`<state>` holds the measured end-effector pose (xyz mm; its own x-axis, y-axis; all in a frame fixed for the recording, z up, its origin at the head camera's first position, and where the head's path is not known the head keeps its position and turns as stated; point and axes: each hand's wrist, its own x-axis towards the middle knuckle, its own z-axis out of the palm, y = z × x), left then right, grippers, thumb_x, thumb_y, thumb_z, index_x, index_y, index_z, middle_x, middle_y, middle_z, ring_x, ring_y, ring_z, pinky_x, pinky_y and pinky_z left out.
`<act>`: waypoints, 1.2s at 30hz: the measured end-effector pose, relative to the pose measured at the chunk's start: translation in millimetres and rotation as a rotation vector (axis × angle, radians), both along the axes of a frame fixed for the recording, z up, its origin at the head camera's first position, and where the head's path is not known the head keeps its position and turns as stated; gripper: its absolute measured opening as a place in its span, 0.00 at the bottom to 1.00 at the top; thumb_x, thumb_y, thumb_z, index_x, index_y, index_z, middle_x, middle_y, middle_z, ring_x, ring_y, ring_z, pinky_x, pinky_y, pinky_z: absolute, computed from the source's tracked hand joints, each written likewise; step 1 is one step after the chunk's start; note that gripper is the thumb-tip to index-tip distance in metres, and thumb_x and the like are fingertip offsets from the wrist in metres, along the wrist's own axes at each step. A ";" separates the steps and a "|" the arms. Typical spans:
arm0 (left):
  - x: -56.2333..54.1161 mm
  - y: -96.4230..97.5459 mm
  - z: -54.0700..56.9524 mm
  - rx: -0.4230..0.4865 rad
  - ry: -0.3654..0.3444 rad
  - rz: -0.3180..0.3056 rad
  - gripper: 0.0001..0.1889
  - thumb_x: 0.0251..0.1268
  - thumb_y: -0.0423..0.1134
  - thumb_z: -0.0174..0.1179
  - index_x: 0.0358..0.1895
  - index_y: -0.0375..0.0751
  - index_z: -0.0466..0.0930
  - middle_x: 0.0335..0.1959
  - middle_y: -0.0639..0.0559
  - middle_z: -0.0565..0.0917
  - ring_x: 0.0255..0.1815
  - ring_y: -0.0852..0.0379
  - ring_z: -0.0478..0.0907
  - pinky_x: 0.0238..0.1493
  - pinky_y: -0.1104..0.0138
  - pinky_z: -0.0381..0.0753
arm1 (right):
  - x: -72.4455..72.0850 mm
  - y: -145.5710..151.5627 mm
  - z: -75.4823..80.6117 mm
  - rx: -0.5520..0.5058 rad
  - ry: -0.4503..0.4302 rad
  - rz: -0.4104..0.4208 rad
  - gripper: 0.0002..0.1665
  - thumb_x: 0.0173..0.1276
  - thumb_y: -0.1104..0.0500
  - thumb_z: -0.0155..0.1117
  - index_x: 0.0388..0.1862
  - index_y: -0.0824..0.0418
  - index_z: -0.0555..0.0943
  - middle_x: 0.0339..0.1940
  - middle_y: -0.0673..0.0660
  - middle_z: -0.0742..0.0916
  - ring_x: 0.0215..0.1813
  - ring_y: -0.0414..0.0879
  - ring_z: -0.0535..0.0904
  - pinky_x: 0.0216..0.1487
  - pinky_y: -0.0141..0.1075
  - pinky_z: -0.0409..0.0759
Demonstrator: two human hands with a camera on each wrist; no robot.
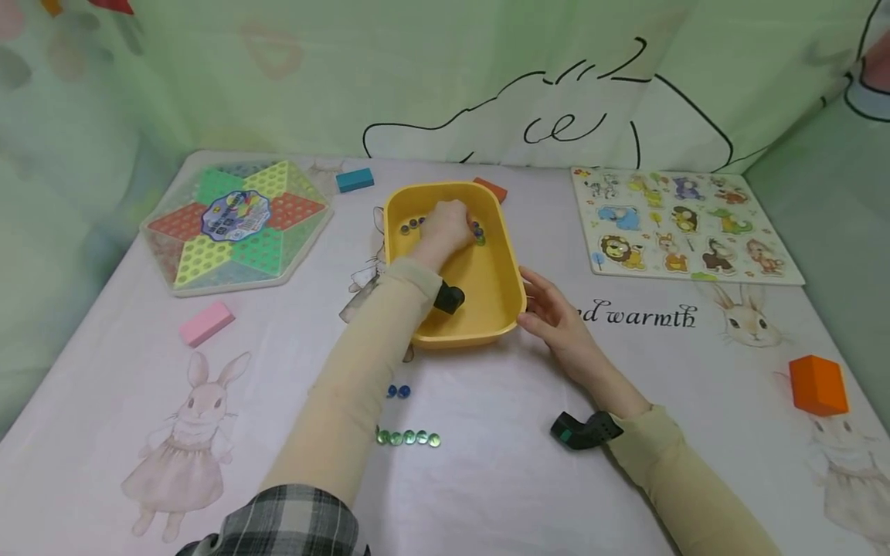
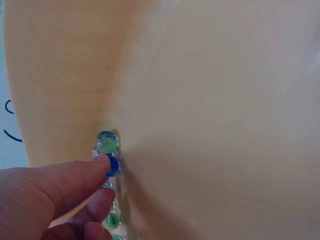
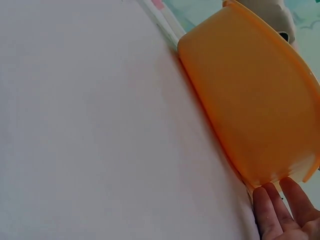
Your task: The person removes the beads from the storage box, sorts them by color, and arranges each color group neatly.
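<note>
A yellow bin (image 1: 487,309) stands on the table with several glass marbles (image 1: 479,232) lined along its far end. My left hand (image 1: 446,228) reaches into that end, its fingers curled down and partly hidden in the head view. In the left wrist view the fingertips pinch a blue marble (image 2: 114,166), with a clear green-blue marble (image 2: 107,141) just beyond it and a green marble (image 2: 112,220) below. My right hand (image 1: 565,328) rests against the bin's right near corner, its fingers (image 3: 267,212) loosely extended at the outer wall.
In front of the bin lie blue marbles (image 1: 404,391) and a row of green marbles (image 1: 422,438), partly behind the left sleeve. Around stand a Chinese checkers box (image 1: 285,266), an animal puzzle board (image 1: 667,266), and blue (image 1: 354,181), pink (image 1: 207,323) and orange (image 1: 818,385) blocks.
</note>
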<state>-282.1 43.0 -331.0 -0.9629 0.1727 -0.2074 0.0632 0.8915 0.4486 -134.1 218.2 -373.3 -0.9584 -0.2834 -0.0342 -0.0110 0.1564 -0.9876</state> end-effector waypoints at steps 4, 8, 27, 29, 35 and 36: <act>2.5 -4.9 5.0 0.018 0.007 -0.008 0.12 0.59 0.37 0.55 0.19 0.45 0.67 0.20 0.53 0.68 0.23 0.57 0.67 0.26 0.68 0.67 | -0.4 -0.3 -0.3 0.010 0.009 0.003 0.36 0.68 0.63 0.54 0.72 0.52 0.55 0.68 0.63 0.65 0.61 0.42 0.68 0.56 0.22 0.68; 4.0 -13.1 15.1 0.073 -0.003 -0.027 0.16 0.61 0.39 0.56 0.17 0.44 0.64 0.16 0.55 0.62 0.18 0.60 0.62 0.21 0.71 0.61 | -1.0 0.0 0.1 0.034 0.016 -0.004 0.36 0.68 0.62 0.54 0.72 0.51 0.55 0.69 0.62 0.65 0.62 0.42 0.67 0.57 0.21 0.67; 55.2 -64.6 64.1 0.436 0.021 -0.155 0.09 0.60 0.45 0.61 0.37 0.44 0.81 0.35 0.53 0.79 0.37 0.58 0.71 0.36 0.70 0.70 | -1.1 -0.7 -2.4 0.053 0.039 -0.009 0.36 0.69 0.63 0.53 0.72 0.50 0.55 0.68 0.65 0.65 0.60 0.36 0.68 0.56 0.19 0.66; 69.8 -69.9 67.1 0.421 0.034 -0.189 0.08 0.60 0.44 0.61 0.38 0.44 0.81 0.33 0.53 0.78 0.35 0.57 0.71 0.33 0.71 0.69 | -1.3 -0.9 -2.3 0.055 0.044 -0.004 0.36 0.69 0.63 0.53 0.73 0.50 0.54 0.68 0.65 0.65 0.60 0.35 0.68 0.56 0.19 0.66; 117.7 -81.1 70.0 0.382 0.074 -0.324 0.06 0.58 0.41 0.63 0.36 0.43 0.81 0.29 0.54 0.77 0.30 0.57 0.68 0.31 0.72 0.66 | -2.4 -2.2 -1.1 0.039 0.040 0.004 0.36 0.69 0.63 0.53 0.73 0.50 0.54 0.68 0.66 0.64 0.58 0.34 0.69 0.55 0.20 0.67; 124.7 -83.3 68.9 0.383 0.083 -0.344 0.06 0.57 0.40 0.63 0.36 0.43 0.81 0.28 0.54 0.78 0.29 0.57 0.68 0.30 0.72 0.66 | -2.3 -2.6 -0.9 0.033 0.034 0.004 0.36 0.69 0.62 0.53 0.73 0.49 0.54 0.68 0.66 0.64 0.58 0.34 0.69 0.55 0.20 0.68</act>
